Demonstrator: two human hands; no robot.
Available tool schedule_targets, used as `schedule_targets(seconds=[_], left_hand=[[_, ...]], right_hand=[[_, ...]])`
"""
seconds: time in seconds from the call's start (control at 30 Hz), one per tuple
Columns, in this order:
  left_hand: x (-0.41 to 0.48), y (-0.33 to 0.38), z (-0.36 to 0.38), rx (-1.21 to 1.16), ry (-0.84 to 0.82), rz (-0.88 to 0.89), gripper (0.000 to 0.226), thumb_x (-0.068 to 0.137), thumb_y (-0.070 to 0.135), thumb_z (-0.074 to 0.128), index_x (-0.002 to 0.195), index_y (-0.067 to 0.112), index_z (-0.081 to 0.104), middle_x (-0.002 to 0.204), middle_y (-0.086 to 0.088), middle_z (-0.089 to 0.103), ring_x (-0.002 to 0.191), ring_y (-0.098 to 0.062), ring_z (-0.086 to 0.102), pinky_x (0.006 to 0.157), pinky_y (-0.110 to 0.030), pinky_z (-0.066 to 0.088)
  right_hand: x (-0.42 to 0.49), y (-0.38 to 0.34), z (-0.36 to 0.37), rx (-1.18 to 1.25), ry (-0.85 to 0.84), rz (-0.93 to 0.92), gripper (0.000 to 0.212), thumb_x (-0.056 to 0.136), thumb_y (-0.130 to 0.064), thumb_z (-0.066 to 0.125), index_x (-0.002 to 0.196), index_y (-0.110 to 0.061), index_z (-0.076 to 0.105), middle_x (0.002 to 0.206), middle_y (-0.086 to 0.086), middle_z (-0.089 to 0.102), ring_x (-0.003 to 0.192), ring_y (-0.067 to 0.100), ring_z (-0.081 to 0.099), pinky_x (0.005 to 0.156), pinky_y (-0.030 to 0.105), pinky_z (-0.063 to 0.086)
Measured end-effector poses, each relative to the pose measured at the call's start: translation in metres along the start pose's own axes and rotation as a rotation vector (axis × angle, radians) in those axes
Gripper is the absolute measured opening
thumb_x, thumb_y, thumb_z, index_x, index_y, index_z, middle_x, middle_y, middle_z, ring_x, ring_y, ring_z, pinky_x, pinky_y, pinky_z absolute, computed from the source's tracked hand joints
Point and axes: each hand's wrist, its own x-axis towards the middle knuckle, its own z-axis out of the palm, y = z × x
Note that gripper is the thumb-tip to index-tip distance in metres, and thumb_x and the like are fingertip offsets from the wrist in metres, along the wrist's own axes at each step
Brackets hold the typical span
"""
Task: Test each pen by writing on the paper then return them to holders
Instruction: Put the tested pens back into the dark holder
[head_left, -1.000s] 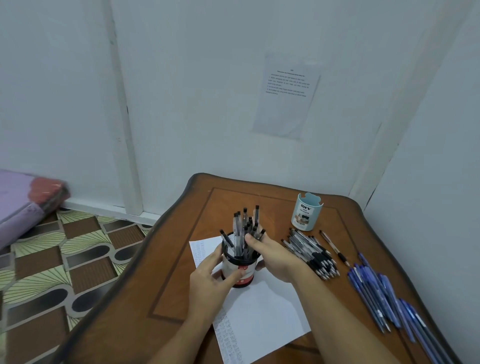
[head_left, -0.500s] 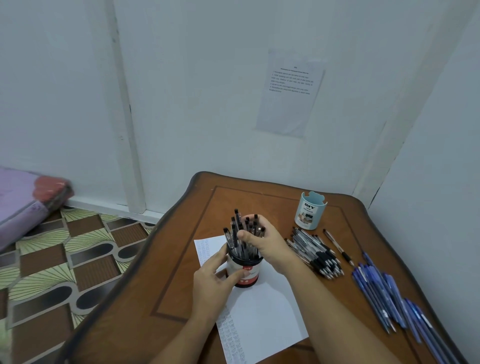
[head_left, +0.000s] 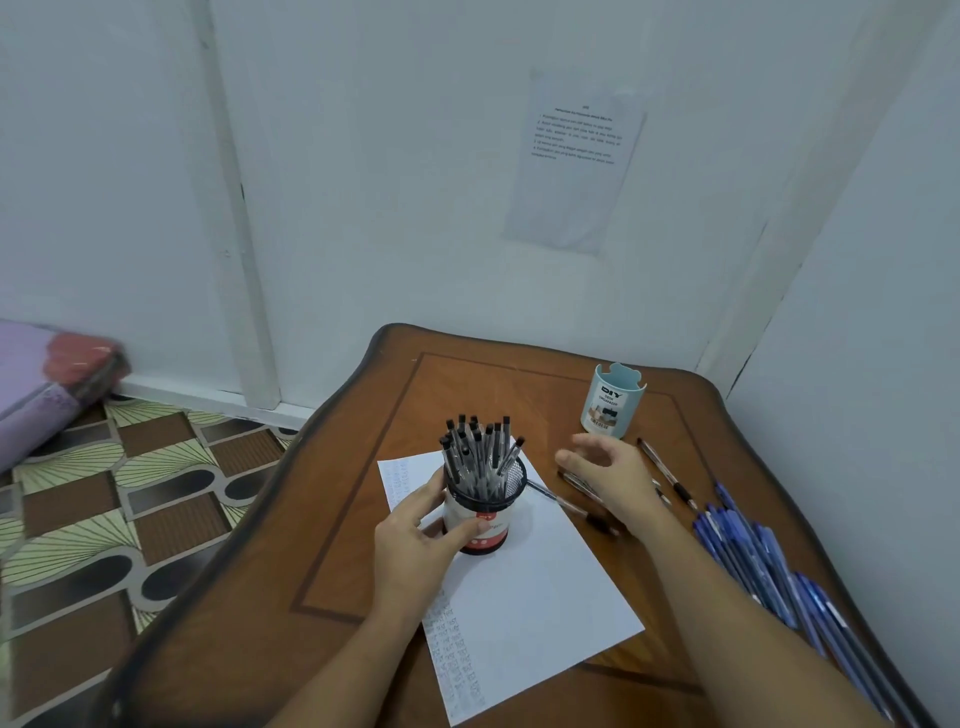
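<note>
Freed of your right hand (head_left: 609, 470), the mesh pen holder (head_left: 484, 522) stands on the paper (head_left: 530, 597) mid-frame, your left hand (head_left: 415, 538) curled round it; the right hovers open, empty, above loose black pens (head_left: 577, 483), likely next to test.

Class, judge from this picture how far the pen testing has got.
Done: the paper carries rows of test writing along its left edge, and the mesh holder is packed with black pens. In hand: the left hand grips that holder; the right hand, open, hovers over the loose black pens. Left: those and the blue pens lie outside any holder; the blue holder shows no pens.
</note>
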Motion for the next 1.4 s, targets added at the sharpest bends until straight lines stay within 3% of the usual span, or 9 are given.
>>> schedule_targets(seconds=[0.1, 0.2, 0.27, 0.37, 0.57, 0.8, 1.0, 1.2, 1.4], left_hand=[[0.001, -0.003, 0.001, -0.01, 0.014, -0.002, 0.066, 0.064, 0.006, 0.088, 0.121, 0.029, 0.065, 0.103, 0.026, 0.07, 0.106, 0.003, 0.062, 0.08, -0.012, 0.052], [0.002, -0.004, 0.001, -0.011, 0.013, 0.007, 0.064, 0.063, 0.007, 0.089, 0.12, 0.025, 0.067, 0.106, 0.02, 0.071, 0.105, 0.003, 0.062, 0.078, -0.011, 0.051], [0.002, -0.003, 0.001, -0.012, -0.004, 0.005, 0.063, 0.064, 0.006, 0.088, 0.121, 0.022, 0.068, 0.107, 0.02, 0.069, 0.105, 0.007, 0.061, 0.076, -0.008, 0.05], [0.003, -0.004, 0.0, 0.027, -0.014, 0.028, 0.06, 0.066, 0.008, 0.088, 0.121, 0.022, 0.069, 0.108, 0.02, 0.068, 0.106, 0.008, 0.058, 0.077, -0.004, 0.047], [0.002, -0.002, 0.001, 0.018, -0.005, 0.077, 0.056, 0.063, 0.002, 0.088, 0.115, 0.011, 0.072, 0.104, 0.003, 0.07, 0.101, 0.002, 0.061, 0.074, -0.004, 0.047], [-0.004, 0.003, 0.003, 0.003, 0.049, 0.068, 0.055, 0.069, 0.003, 0.085, 0.114, 0.029, 0.067, 0.099, 0.035, 0.067, 0.103, 0.009, 0.063, 0.078, -0.007, 0.049], [-0.004, 0.003, 0.004, 0.018, 0.047, 0.11, 0.056, 0.071, 0.0, 0.083, 0.118, 0.024, 0.065, 0.1, 0.037, 0.066, 0.104, 0.009, 0.062, 0.08, -0.007, 0.049], [-0.004, -0.001, 0.004, -0.001, 0.051, 0.135, 0.054, 0.071, 0.004, 0.083, 0.121, 0.018, 0.067, 0.11, 0.021, 0.07, 0.106, 0.003, 0.064, 0.083, -0.018, 0.055], [-0.004, -0.002, 0.004, 0.008, 0.058, 0.133, 0.059, 0.07, 0.005, 0.084, 0.121, 0.026, 0.063, 0.11, 0.024, 0.069, 0.108, 0.0, 0.064, 0.082, -0.021, 0.056]], right_hand=[[0.015, 0.019, -0.019, -0.475, 0.144, 0.017, 0.081, 0.079, -0.056, 0.075, 0.147, -0.026, 0.044, 0.155, 0.005, 0.039, 0.143, 0.027, 0.034, 0.112, 0.051, 0.033], [0.029, 0.031, -0.026, -0.626, -0.118, 0.184, 0.133, 0.055, -0.083, 0.072, 0.159, -0.031, 0.006, 0.167, 0.005, 0.009, 0.152, 0.033, 0.01, 0.12, 0.058, 0.019], [0.032, 0.031, -0.026, -0.646, -0.193, 0.234, 0.145, 0.047, -0.087, 0.071, 0.158, -0.032, -0.003, 0.168, 0.006, 0.002, 0.153, 0.035, 0.007, 0.12, 0.06, 0.018], [0.035, 0.024, -0.026, -0.776, -0.144, 0.236, 0.123, 0.068, -0.071, 0.075, 0.159, -0.023, 0.007, 0.166, 0.013, 0.003, 0.152, 0.037, 0.008, 0.119, 0.055, 0.019], [0.038, 0.022, -0.025, -0.691, -0.159, 0.296, 0.104, 0.069, -0.058, 0.082, 0.149, -0.018, 0.03, 0.157, 0.019, 0.017, 0.144, 0.037, 0.025, 0.115, 0.051, 0.032], [0.039, 0.016, -0.02, -0.693, -0.214, 0.312, 0.083, 0.07, -0.054, 0.082, 0.131, -0.015, 0.041, 0.124, 0.01, 0.053, 0.109, 0.023, 0.055, 0.09, 0.037, 0.052], [0.03, 0.005, -0.016, -0.685, -0.238, 0.279, 0.036, 0.085, -0.031, 0.074, 0.105, -0.013, 0.05, 0.089, 0.003, 0.053, 0.077, 0.011, 0.053, 0.059, 0.022, 0.04], [0.026, -0.005, -0.014, -0.71, -0.222, 0.257, 0.026, 0.085, -0.024, 0.074, 0.097, -0.015, 0.053, 0.089, 0.004, 0.058, 0.077, 0.011, 0.057, 0.058, 0.02, 0.042], [0.025, -0.003, -0.02, -0.532, -0.216, 0.283, 0.025, 0.085, -0.025, 0.074, 0.099, -0.016, 0.055, 0.095, 0.006, 0.061, 0.083, 0.015, 0.061, 0.064, 0.025, 0.046]])
